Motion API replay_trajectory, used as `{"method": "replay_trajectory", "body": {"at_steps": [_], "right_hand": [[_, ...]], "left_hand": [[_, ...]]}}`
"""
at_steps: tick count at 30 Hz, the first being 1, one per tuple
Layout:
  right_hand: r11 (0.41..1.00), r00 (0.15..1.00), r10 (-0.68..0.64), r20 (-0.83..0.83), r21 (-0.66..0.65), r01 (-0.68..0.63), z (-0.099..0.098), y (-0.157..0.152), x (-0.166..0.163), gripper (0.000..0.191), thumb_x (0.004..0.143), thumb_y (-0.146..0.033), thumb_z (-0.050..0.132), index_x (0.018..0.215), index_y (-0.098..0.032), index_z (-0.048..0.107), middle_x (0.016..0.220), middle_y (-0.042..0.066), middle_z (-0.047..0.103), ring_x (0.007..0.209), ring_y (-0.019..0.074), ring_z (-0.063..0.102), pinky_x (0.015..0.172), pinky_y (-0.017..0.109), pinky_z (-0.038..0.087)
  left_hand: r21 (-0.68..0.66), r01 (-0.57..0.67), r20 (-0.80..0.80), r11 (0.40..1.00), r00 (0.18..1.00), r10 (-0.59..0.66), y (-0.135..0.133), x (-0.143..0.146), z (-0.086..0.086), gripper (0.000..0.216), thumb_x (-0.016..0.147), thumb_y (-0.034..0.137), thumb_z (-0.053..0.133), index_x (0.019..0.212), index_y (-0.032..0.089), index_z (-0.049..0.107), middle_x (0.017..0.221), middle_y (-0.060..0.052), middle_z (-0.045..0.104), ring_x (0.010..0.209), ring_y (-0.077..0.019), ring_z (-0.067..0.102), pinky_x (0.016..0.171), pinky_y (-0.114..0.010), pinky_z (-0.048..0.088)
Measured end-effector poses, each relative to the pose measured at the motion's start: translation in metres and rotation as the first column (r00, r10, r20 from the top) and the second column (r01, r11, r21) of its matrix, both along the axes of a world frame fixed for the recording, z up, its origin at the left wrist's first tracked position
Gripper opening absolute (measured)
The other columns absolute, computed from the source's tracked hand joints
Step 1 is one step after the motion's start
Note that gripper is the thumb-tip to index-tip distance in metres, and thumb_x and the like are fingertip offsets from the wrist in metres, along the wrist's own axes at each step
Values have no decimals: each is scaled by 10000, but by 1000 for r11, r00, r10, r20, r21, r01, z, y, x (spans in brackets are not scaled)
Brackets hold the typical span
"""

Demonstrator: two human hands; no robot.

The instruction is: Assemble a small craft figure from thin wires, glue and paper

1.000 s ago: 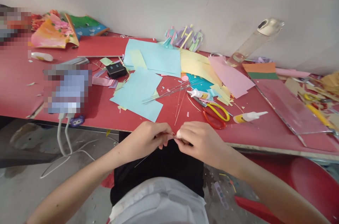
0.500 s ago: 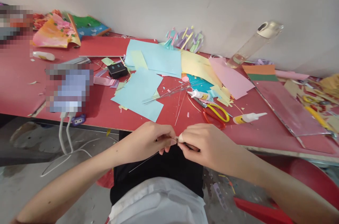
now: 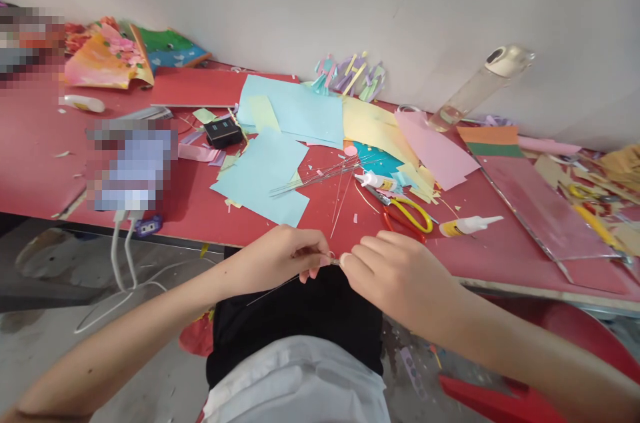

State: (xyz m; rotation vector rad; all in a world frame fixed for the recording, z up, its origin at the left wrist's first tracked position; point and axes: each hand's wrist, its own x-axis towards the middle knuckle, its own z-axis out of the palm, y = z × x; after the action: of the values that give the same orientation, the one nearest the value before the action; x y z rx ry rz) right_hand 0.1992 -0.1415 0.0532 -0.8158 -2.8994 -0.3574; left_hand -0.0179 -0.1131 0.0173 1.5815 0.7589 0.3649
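The left hand (image 3: 287,253) pinches a wire (image 3: 273,291), seemingly to steady it against the right hand (image 3: 395,276), curled closed, its hold unclear, above the lap (image 3: 295,319), with loose wires (image 3: 325,174) and scissors (image 3: 413,213) within reach on the surface (image 3: 190,209).

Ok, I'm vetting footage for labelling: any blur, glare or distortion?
In the head view, coarse pixelation hides an item at left; same view, pale sheen lies on the plastic sleeve, the bottle leans outward, perhaps wide-angle distortion, the thin wire below the left hand is faint, and detail beside the right hand is soft.
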Motion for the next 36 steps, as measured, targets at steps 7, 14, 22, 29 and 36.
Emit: {"method": "replay_trajectory", "body": {"at_steps": [7,14,22,29,36], "right_hand": [[738,819,-512,-257,-620,267,12,-9,31,86,938,-302,595,957,-222,620,856,26,686,760,167,665,662,253,507],[423,404,-821,-402,-905,-41,-37,-28,21,288,886,-483,656,988,-219,709,789,36,704,732,181,687,691,279,563],[312,188,-911,-366,-912,-267,-54,-30,-16,258,893,-442,664,905,-187,697,725,29,687,637,149,647,597,259,541],[368,227,-882,-412,-905,-211,-55,-29,-14,227,925,-382,631,880,-178,720,707,39,711,605,154,657,574,264,538],[549,619,-584,-525,-817,-175,-58,-10,15,191,967,-264,574,1032,-201,743,837,58,752,712,161,694,701,293,559]], "left_hand": [[434,-141,-33,890,985,172,-5,-10,6,135,975,160,485,895,182,592,716,45,604,622,-72,588,615,-176,411],[132,-310,152,941,945,290,-16,0,3,154,973,261,530,852,183,585,703,41,614,607,-76,595,609,-176,454],[81,-249,111,965,965,239,-24,11,-2,166,969,249,525,848,175,613,747,15,660,622,-87,592,614,-192,463],[-66,-235,114,970,964,242,-19,10,-9,180,961,266,532,842,160,617,696,17,611,607,-96,562,613,-217,460],[-417,-76,229,906,955,186,-11,5,-18,228,922,333,616,819,129,607,663,18,586,581,-97,574,576,-225,472]]}}
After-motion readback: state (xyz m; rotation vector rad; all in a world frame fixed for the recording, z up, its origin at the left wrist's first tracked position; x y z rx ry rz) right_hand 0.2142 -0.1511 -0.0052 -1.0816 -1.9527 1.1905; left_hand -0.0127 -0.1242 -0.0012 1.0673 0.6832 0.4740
